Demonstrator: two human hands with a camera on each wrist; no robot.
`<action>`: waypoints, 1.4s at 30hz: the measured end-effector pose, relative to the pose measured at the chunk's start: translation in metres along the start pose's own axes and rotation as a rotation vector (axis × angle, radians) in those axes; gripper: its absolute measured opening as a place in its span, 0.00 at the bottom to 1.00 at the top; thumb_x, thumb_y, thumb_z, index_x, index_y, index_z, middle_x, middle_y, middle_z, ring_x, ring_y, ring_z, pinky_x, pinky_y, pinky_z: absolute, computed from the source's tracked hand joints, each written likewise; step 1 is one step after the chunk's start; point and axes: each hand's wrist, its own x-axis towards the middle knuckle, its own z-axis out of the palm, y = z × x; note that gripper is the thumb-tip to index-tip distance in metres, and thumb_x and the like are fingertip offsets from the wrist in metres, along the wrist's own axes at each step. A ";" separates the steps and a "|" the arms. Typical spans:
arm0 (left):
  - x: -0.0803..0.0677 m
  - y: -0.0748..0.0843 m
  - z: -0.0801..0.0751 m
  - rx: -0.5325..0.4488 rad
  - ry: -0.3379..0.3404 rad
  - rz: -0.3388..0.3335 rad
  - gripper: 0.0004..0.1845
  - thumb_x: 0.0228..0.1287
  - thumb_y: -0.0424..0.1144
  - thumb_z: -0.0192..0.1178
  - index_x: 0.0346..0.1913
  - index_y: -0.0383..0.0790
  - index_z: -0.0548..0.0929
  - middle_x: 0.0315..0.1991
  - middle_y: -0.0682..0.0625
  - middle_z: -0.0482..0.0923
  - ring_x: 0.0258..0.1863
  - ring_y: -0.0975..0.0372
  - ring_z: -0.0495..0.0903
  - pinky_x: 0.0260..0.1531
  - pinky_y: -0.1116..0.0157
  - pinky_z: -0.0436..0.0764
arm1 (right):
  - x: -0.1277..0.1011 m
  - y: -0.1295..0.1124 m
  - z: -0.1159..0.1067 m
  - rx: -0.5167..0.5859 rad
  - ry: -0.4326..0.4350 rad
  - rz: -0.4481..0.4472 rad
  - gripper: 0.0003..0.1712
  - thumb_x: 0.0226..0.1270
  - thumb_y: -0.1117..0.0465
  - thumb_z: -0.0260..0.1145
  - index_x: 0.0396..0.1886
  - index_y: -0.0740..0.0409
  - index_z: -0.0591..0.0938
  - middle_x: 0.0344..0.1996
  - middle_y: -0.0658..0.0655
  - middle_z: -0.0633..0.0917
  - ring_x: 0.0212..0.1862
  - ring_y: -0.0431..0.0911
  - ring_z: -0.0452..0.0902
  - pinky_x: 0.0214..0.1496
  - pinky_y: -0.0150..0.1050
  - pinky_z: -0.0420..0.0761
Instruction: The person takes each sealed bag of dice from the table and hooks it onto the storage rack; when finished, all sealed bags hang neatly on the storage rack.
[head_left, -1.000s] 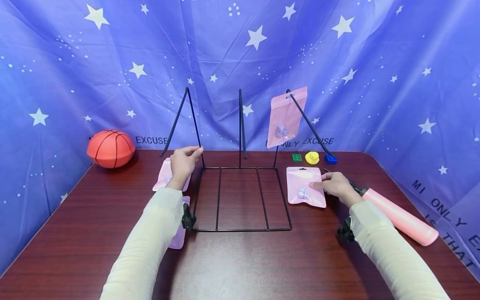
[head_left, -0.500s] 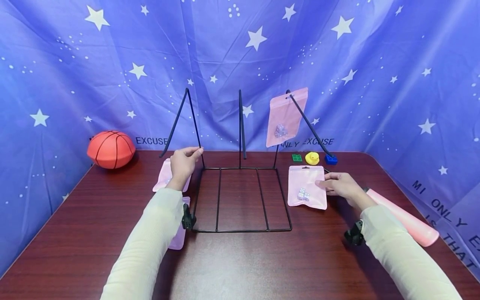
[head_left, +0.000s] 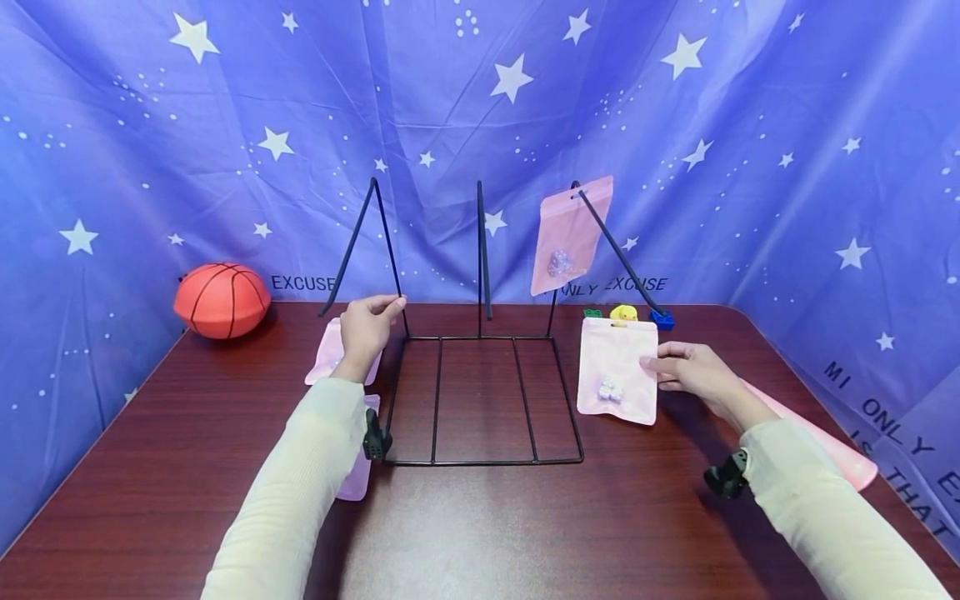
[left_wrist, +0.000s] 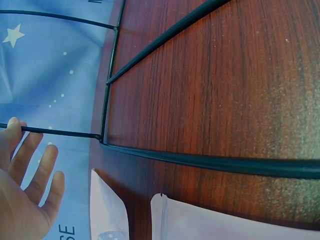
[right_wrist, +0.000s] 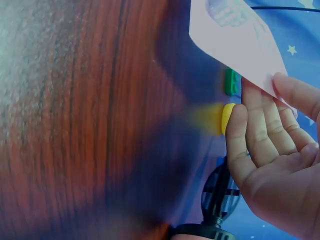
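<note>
A black wire rack point(head_left: 433, 400) with several angled hooks stands on the table. My left hand point(head_left: 367, 332) pinches its left upright between thumb and forefinger; the other fingers are spread in the left wrist view. At the rack's right, my right hand point(head_left: 697, 377) holds a pink zip pouch point(head_left: 626, 358) by its right edge, thumb in front and fingers behind. Dice show through the pouch, which is tipped up off the table. Another pink pouch point(head_left: 573, 225) with dice hangs from the right hook. Two more pouches lie left of the rack, a far one point(head_left: 325, 354) and a near one point(head_left: 358, 483), both partly hidden.
An orange-red ball point(head_left: 222, 302) sits at the back left. Behind the held pouch are a green block point(head_left: 592, 313), a yellow duck point(head_left: 624, 313) and a blue block point(head_left: 663, 320). A pink cylinder point(head_left: 847, 462) lies under the right forearm. A starry curtain backs the table.
My right hand has shifted right and lifted the pouch, tilting it more upright, so it now covers parts of the duck and green block. The left hand stays on the rack.
</note>
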 end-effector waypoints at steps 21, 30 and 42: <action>0.000 -0.001 0.000 0.012 -0.005 0.013 0.15 0.71 0.46 0.65 0.54 0.42 0.89 0.44 0.42 0.88 0.43 0.49 0.88 0.61 0.53 0.73 | -0.030 -0.008 -0.005 -0.074 0.072 -0.318 0.15 0.73 0.67 0.65 0.51 0.77 0.78 0.34 0.40 0.88 0.37 0.34 0.83 0.41 0.33 0.85; 0.000 0.000 -0.001 0.025 0.003 0.018 0.16 0.71 0.46 0.65 0.54 0.42 0.89 0.42 0.41 0.89 0.44 0.49 0.87 0.61 0.52 0.72 | -0.046 -0.020 -0.002 -0.128 0.105 -0.401 0.13 0.74 0.64 0.65 0.47 0.72 0.82 0.35 0.41 0.89 0.35 0.38 0.86 0.39 0.31 0.84; -0.001 0.000 -0.001 0.021 0.021 0.033 0.14 0.71 0.44 0.66 0.52 0.42 0.90 0.40 0.42 0.89 0.41 0.50 0.88 0.58 0.52 0.74 | -0.079 -0.040 0.003 -0.181 0.171 -0.423 0.06 0.72 0.60 0.69 0.45 0.53 0.87 0.32 0.40 0.90 0.26 0.33 0.75 0.20 0.35 0.69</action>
